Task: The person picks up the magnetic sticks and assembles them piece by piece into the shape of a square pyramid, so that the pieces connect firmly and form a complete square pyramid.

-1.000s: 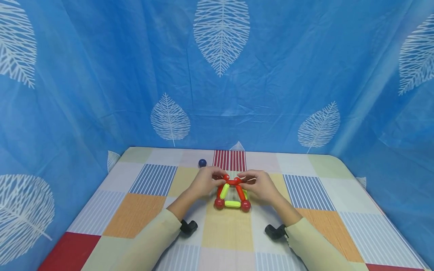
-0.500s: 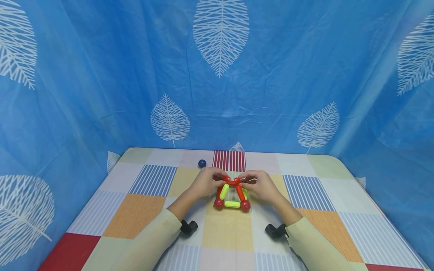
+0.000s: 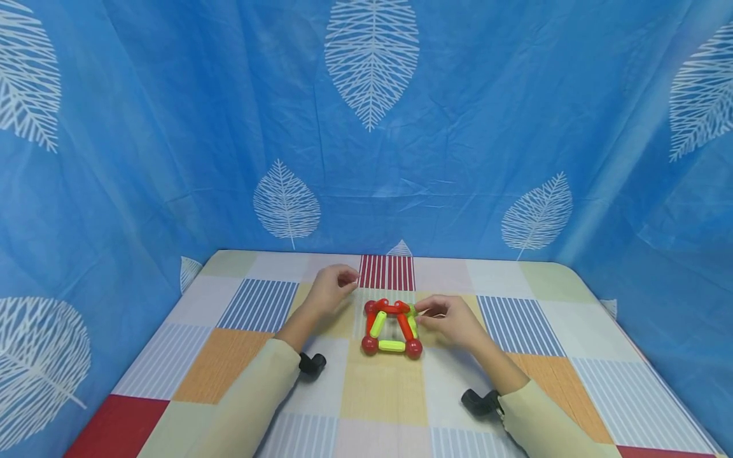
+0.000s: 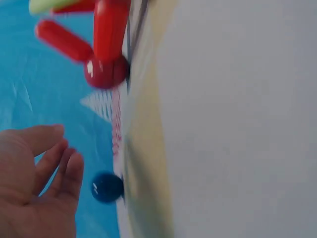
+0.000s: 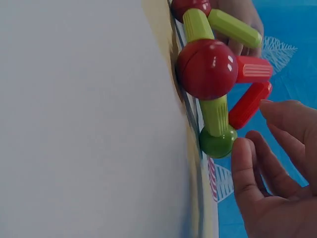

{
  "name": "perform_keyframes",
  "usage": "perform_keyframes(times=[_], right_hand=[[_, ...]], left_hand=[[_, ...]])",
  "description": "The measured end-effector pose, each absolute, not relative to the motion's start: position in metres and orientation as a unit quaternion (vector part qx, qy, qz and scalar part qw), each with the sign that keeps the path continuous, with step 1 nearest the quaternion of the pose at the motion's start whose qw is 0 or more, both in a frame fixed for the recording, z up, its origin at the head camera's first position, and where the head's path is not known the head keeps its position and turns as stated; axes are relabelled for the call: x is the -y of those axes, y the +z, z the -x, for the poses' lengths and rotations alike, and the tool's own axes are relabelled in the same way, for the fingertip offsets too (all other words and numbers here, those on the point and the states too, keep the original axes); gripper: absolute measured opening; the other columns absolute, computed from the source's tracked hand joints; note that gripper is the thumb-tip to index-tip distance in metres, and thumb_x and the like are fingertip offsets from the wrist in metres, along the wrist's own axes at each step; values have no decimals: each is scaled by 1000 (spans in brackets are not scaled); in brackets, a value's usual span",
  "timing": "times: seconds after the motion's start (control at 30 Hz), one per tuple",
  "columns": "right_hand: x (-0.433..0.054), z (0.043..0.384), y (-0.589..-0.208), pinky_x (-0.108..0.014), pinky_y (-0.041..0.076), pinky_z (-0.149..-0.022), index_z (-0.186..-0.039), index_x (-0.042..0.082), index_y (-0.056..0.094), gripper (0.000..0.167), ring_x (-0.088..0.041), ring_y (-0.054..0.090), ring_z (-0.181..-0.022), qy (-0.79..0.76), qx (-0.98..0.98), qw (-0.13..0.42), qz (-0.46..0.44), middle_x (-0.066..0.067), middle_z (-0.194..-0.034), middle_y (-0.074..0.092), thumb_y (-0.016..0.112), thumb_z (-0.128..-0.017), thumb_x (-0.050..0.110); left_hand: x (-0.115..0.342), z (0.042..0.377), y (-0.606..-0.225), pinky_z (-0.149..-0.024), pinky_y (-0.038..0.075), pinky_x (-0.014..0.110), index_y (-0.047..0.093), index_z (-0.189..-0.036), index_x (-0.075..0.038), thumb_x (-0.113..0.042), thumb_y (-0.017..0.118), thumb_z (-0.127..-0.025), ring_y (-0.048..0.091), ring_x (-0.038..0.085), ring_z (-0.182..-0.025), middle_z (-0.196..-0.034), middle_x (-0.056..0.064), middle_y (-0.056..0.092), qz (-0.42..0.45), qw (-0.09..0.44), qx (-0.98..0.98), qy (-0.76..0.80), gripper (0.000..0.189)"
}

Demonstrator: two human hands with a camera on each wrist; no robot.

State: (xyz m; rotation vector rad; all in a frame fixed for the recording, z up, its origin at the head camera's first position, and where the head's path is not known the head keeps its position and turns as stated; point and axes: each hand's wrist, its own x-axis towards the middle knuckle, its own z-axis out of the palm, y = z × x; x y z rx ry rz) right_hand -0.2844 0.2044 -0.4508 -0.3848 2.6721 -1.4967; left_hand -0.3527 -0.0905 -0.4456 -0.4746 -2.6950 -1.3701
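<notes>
A magnetic rod-and-ball frame [image 3: 392, 346] stands mid-table. Red balls [image 5: 207, 69] and a green ball [image 5: 218, 142] form its visible corners, joined by yellow-green rods. More red and yellow-green magnetic rods [image 3: 405, 326] lean up from the corners; their tops come close together. To the frame's left, apart from it, my left hand [image 3: 331, 289] has its fingers loosely bent around nothing. In the left wrist view a dark blue ball [image 4: 107, 187] lies beyond those fingers; the hand hides it in the head view. Right of the green ball, my right hand [image 3: 452, 318] holds nothing, thumb and fingers apart.
A patchwork-patterned cloth [image 3: 383, 397] covers the table. Blue curtains [image 3: 458, 127] with white leaf prints rise behind it and at both sides. Black wrist cameras [image 3: 312, 366] jut inward from both wrists.
My left hand has left the frame's top and moved left and away toward the blue ball, now covered. My right hand has drawn back slightly to the right. The frame keeps standing.
</notes>
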Motion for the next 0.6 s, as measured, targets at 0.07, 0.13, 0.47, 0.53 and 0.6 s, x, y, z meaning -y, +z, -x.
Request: perform_keyframes(times=[0.07, 0.13, 0.47, 0.53, 0.6], right_hand=[[-205, 278, -449, -24, 57, -80, -112, 7, 76, 23, -18, 70, -96, -490, -863, 41, 117, -12, -113, 75, 78, -90, 12], [-204, 272, -447, -24, 57, -78, -113, 7, 75, 24, -17, 69, -96, -495, -861, 53, 106, -12, -113, 75, 77, -90, 13], [-199, 250, -452, -28, 58, -79, -114, 2, 72, 32, -18, 68, -96, -517, -845, 106, 83, -10, -109, 74, 81, -87, 16], [-198, 248, -453, -29, 58, -80, -113, 4, 73, 32, -18, 69, -96, -517, -845, 110, 80, -8, -107, 74, 83, -85, 18], [-197, 246, -454, -31, 57, -81, -113, 4, 73, 33, -18, 69, -96, -516, -845, 113, 79, -8, -106, 74, 84, -85, 18]], left_hand=[[97, 361, -447, -93, 57, 42, 73, -115, -2, -5, 71, -95, 65, 26, -98, -107, 13, 69, 144, 60, 884, -441, 20], [102, 368, -448, -96, 56, 45, 72, -118, -2, -6, 71, -94, 64, 31, -104, -114, 16, 66, 133, 63, 892, -428, 24], [112, 384, -458, -103, 52, 47, 65, -131, -4, -12, 72, -94, 60, 36, -119, -131, 21, 58, 89, 20, 912, -399, 39], [112, 384, -458, -104, 52, 47, 64, -132, -4, -12, 72, -94, 60, 36, -120, -133, 20, 58, 83, 10, 912, -401, 40], [111, 384, -458, -104, 52, 47, 64, -133, -5, -12, 72, -95, 60, 34, -120, -134, 19, 58, 78, 2, 912, -402, 40]])
